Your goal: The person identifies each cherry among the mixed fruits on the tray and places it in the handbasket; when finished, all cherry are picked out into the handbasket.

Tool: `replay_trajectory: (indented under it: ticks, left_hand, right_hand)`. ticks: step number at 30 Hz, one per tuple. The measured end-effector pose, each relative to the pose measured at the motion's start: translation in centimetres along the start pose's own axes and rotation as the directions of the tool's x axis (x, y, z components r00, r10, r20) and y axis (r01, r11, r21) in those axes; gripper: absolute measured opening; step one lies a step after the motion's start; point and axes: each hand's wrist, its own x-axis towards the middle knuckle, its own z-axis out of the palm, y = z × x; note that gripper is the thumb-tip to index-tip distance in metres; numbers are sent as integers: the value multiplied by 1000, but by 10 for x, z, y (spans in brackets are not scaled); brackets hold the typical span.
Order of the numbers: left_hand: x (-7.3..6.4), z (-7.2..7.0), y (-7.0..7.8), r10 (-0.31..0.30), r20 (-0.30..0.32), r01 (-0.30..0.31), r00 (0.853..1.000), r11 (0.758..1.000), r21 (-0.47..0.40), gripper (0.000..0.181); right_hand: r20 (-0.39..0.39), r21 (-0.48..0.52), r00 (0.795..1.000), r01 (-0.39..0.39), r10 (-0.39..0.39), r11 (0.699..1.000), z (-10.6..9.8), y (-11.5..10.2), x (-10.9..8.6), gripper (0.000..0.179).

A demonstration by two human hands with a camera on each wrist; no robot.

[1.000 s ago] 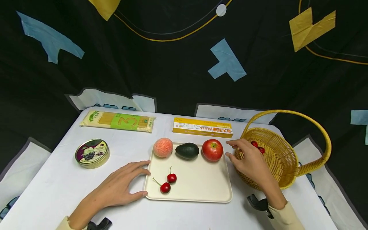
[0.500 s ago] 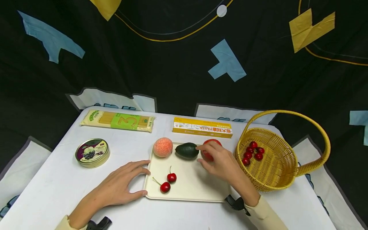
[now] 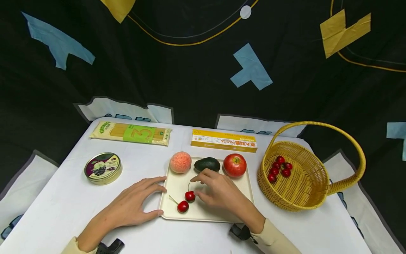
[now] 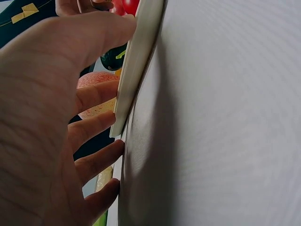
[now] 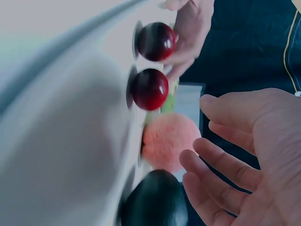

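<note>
In the head view my left hand point(image 3: 133, 204) rests at the left edge of a cream tray point(image 3: 219, 217), thumb and fingers spread. The left wrist view shows its thumb and some fingertips against the tray's rim point(image 4: 136, 66). My right hand point(image 3: 222, 190) hovers over the tray beside two red cherries with stems, the upper cherry point(image 3: 190, 196) and the lower cherry point(image 3: 183, 207). In the right wrist view its loosely bent fingers stand apart from the cherries and hold nothing. Along the tray's back lie a peach point(image 3: 180, 162), a dark green avocado point(image 3: 207, 163) and a red apple point(image 3: 234, 165).
Right of the tray stands a yellow wicker basket point(image 3: 306, 192) with a tall handle and several cherries point(image 3: 280, 160) inside. Behind are a noodle packet point(image 3: 136, 133) and a pasta box point(image 3: 223, 141). A round tin point(image 3: 103, 168) sits at the left.
My right hand has moved left from the basket, past the apple, to the cherries on the tray. Several cherries in the basket have come into view. My left hand has stayed put.
</note>
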Motion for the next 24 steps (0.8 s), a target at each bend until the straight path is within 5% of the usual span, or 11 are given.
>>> replay_trajectory:
  ticks: [9,24]
  left_hand:
    - [0,0,-2,-1,9,1,1000,1000,4,51]
    - [0,-1,-1,-7,17,7,1000,1000,-1,51]
  right_hand:
    - [98,49,992,-84,79,995,12,-10,1,29]
    - [139,25,989,-57,53,998,23,-9,-2,18]
